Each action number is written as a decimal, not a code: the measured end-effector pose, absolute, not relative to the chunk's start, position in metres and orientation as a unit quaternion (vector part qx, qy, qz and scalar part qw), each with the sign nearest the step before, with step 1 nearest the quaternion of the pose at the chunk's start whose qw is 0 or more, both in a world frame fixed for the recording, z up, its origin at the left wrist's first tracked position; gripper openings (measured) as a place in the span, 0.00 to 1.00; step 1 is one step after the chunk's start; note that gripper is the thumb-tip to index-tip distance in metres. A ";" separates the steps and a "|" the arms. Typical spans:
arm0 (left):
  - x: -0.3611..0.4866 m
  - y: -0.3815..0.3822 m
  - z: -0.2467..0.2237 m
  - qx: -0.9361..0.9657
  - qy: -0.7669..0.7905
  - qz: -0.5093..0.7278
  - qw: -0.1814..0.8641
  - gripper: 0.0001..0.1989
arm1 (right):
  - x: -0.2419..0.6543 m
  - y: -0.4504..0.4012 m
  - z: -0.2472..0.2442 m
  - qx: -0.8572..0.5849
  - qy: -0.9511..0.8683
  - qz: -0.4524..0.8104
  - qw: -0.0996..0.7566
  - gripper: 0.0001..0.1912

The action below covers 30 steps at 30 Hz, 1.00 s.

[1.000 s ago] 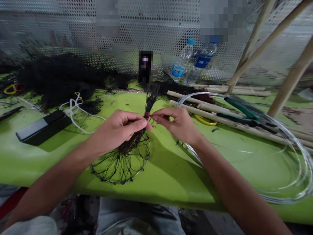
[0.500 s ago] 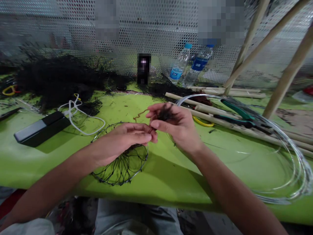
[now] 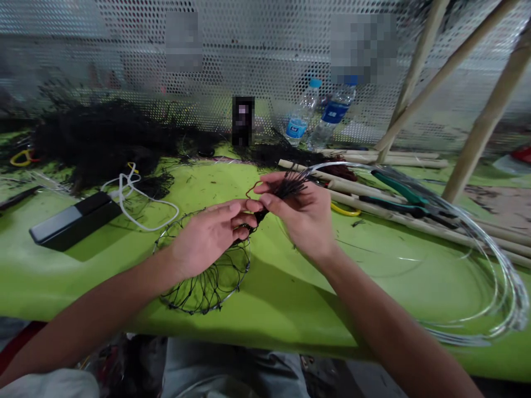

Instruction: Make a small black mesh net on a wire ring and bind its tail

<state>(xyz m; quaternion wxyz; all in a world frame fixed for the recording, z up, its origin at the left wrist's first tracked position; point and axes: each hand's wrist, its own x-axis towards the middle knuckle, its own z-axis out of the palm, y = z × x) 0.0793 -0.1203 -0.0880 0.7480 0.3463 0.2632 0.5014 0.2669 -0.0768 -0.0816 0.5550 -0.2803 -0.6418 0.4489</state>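
A round black net point(image 3: 205, 287) on a wire hoop lies at the table's front, partly hidden by my left hand point(image 3: 205, 235). Its strands draw together into a dark bundle that rises to both hands. My right hand point(image 3: 309, 215) pinches this bundle between thumb and fingers, and the loose cut ends point(image 3: 293, 185) fan out above the thumb. Curled fingers of my left hand wrap the bundle just below, close to the right thumb. A thin red-brown cord point(image 3: 250, 190) loops out beside the right fingertips.
A coil of wire point(image 3: 508, 287) and green-handled pliers point(image 3: 400, 188) lie at the right by bamboo sticks point(image 3: 373, 213). Black netting point(image 3: 95, 132) is heaped at back left, near a black box point(image 3: 77, 221) and a white cable point(image 3: 149, 224). Two bottles point(image 3: 296, 124) stand behind.
My left hand has turned, its fingers now curled at the bundle. The strand ends have spread into clear view above my right hand. The red-brown cord has drawn nearer the right fingers.
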 end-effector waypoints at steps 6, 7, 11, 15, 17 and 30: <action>0.086 -0.114 -0.098 0.392 0.198 0.518 0.734 0.16 | 0.262 -0.073 -0.089 -0.279 -0.608 0.452 0.589 0.15; 0.088 -0.114 -0.100 0.396 0.196 0.525 0.727 0.17 | 0.261 -0.072 -0.091 -0.281 -0.596 0.456 0.598 0.15; 0.095 -0.115 -0.108 0.414 0.187 0.543 0.706 0.17 | 0.258 -0.068 -0.098 -0.263 -0.539 0.514 0.613 0.13; 0.099 -0.115 -0.112 0.447 0.186 0.561 0.671 0.21 | 0.259 -0.069 -0.095 -0.253 -0.529 0.537 0.607 0.07; 0.099 -0.114 -0.114 0.469 0.198 0.568 0.647 0.23 | 0.262 -0.070 -0.090 -0.274 -0.546 0.521 0.596 0.06; 0.091 -0.118 -0.109 0.568 0.361 0.594 0.441 0.15 | 0.280 -0.068 -0.071 -0.253 -0.721 0.446 0.466 0.07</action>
